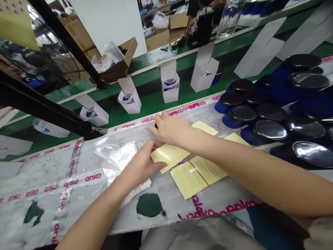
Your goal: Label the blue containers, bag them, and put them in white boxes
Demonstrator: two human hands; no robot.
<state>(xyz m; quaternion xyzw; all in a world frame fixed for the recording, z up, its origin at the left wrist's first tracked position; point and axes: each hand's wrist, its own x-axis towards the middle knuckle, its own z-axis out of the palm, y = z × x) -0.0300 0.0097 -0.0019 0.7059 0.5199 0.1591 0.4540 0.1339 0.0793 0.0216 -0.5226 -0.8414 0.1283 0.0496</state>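
Note:
My left hand (143,163) has its thumb and fingers around the left edge of a yellow printed sheet (170,156) on the table. Just above it, my right hand (170,128) reaches over the sheet's upper part, its fingers spread near a small dark object (156,125) that is mostly hidden. Beneath my right forearm lie more yellow sheets (188,178), flat on the covered tabletop. A pile of clear plastic bags (114,152) rests at the left of my left hand.
Beyond the table edge, open white boxes (170,91) with bagged items stand on a green conveyor (149,99). Many dark blue, black-topped items (270,129) crowd the right side. A black post (67,45) slants across the left. Farther back sits a cardboard box (130,55).

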